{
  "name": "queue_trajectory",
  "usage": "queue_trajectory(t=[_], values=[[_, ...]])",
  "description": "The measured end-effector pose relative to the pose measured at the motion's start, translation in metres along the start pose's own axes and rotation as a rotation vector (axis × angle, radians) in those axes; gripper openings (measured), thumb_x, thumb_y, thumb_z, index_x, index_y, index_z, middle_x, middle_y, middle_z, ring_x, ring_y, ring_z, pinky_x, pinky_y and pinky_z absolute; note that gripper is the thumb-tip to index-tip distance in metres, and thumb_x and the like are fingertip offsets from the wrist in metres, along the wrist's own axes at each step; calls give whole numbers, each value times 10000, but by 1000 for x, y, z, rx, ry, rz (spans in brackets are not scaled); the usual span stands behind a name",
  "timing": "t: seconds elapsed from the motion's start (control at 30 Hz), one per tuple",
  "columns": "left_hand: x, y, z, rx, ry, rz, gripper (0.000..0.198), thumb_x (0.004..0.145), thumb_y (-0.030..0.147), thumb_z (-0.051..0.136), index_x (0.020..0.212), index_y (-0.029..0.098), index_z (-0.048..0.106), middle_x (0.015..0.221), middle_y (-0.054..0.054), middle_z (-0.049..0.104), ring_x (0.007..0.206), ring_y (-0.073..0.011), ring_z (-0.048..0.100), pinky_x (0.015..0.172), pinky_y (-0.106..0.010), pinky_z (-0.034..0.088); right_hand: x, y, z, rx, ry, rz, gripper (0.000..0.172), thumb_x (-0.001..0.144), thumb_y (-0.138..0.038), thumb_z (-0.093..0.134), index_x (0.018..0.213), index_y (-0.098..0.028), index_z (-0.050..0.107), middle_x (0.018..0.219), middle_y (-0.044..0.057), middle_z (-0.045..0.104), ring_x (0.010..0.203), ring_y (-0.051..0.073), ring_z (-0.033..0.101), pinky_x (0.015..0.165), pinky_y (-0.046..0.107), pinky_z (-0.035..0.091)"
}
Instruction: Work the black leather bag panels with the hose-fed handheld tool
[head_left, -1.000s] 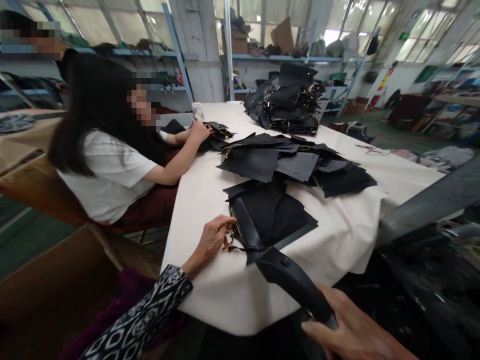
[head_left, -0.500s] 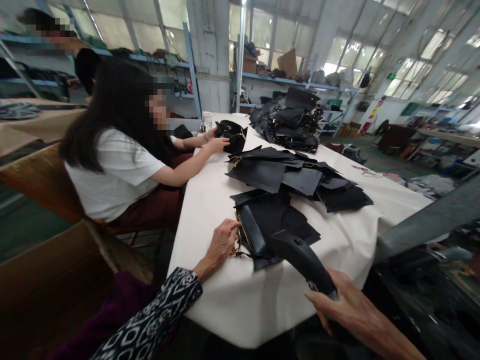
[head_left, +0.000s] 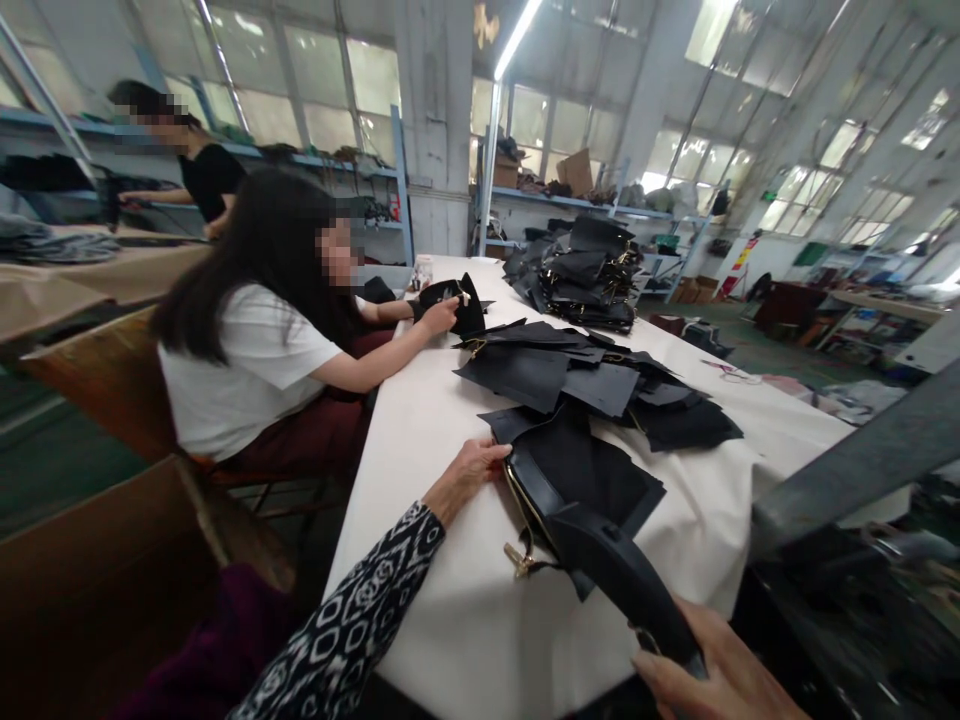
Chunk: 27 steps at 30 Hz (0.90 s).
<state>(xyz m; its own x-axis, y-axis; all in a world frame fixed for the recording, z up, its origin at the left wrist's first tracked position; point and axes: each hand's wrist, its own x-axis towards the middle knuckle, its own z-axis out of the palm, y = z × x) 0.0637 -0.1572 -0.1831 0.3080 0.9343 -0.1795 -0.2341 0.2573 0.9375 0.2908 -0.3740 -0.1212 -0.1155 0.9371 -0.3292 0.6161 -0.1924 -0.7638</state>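
Observation:
My left hand (head_left: 469, 470) pinches the upper left edge of a black zippered leather piece (head_left: 600, 470) lying on the white-covered table. A gold zipper runs along its near side, and a gold zipper pull (head_left: 517, 558) hangs from the end. In my right hand (head_left: 720, 660) is a black, curved handheld tool (head_left: 622, 560), gripped by its lower end. The tool's wide front end lies over the near edge of the leather piece and hides part of it; whether they touch I cannot tell.
Beyond lies a spread of black leather pieces (head_left: 555, 370), with a taller stack (head_left: 577, 275) behind. A co-worker in a white shirt (head_left: 255, 370) handles a black piece (head_left: 450, 300) at left. A grey metal beam (head_left: 832, 470) slants past the right side; a cardboard box (head_left: 97, 570) stands lower left.
My left hand has moved from the zipper-pull end up to the leather's upper left corner. The leather piece has shifted slightly right and nearer, and the tool has moved down and right.

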Motion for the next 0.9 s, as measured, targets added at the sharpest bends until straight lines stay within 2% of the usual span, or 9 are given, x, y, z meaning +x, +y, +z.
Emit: queue_trajectory(t=[0.07, 0.13, 0.27, 0.33, 0.47, 0.6, 0.7, 0.8, 0.9], values=[[-12, -6, 15, -108, -58, 58, 466, 483, 252, 733, 900, 138, 561, 847, -40, 599, 697, -135, 558, 632, -260, 465, 0, -8, 1, 13, -5, -14, 298, 762, -455, 517, 754, -162, 463, 495, -18, 501, 462, 121, 510, 480, 211, 407], [-20, -18, 28, -223, -47, 120, 513, 471, 173, 732, 956, 156, 564, 896, -37, 611, 740, -146, 565, 656, -268, 471, 0, -17, 3, 26, -21, -10, 300, 753, -449, 489, 777, -156, 428, 471, -31, 479, 421, 112, 492, 436, 198, 377], [-24, -43, 41, -310, 78, 155, 335, 463, 115, 705, 780, 97, 600, 742, -43, 617, 644, -129, 549, 625, -244, 443, -3, -26, 1, 71, -36, -38, 281, 777, -417, 467, 820, -145, 416, 445, -40, 477, 389, 98, 468, 416, 188, 363], [-27, -48, 43, -323, 89, 165, 291, 466, 126, 711, 735, 86, 609, 710, -47, 619, 614, -124, 541, 612, -240, 434, -3, -26, -2, 72, -37, -61, 253, 807, -393, 461, 813, -142, 429, 460, -32, 501, 404, 93, 472, 430, 185, 368], [-46, -47, 42, -329, 35, 223, 307, 531, 191, 747, 802, 84, 651, 765, -61, 644, 684, -145, 567, 693, -259, 448, 1, -30, -4, 85, -19, -100, 243, 820, -385, 481, 806, -149, 422, 467, -33, 522, 402, 92, 475, 427, 181, 364], [-66, -43, 39, -237, -53, 294, 272, 653, 254, 716, 875, 105, 669, 835, -67, 657, 759, -162, 577, 749, -268, 445, 7, -40, 4, 155, -42, -152, 212, 824, -342, 503, 852, -143, 436, 467, -44, 518, 398, 86, 467, 414, 174, 363], [-76, -44, 38, -188, -83, 325, 256, 692, 259, 695, 905, 119, 671, 866, -63, 658, 808, -168, 578, 771, -262, 443, 12, -49, 9, 153, -45, -184, 209, 824, -337, 515, 855, -143, 446, 473, -43, 522, 401, 87, 468, 408, 178, 367], [-82, -44, 36, -210, -40, 295, 249, 692, 276, 702, 885, 123, 668, 842, -55, 655, 759, -153, 574, 727, -250, 451, 14, -57, 5, 108, 39, -221, 203, 829, -339, 507, 805, -146, 449, 478, -24, 544, 417, 96, 495, 429, 189, 386], [-87, -41, 33, -274, 6, 270, 266, 658, 291, 728, 848, 116, 666, 808, -54, 652, 680, -136, 562, 657, -241, 453, 8, -62, -5, 68, 148, -192, 244, 829, -379, 502, 753, -154, 447, 475, -16, 549, 427, 106, 510, 444, 203, 408]])
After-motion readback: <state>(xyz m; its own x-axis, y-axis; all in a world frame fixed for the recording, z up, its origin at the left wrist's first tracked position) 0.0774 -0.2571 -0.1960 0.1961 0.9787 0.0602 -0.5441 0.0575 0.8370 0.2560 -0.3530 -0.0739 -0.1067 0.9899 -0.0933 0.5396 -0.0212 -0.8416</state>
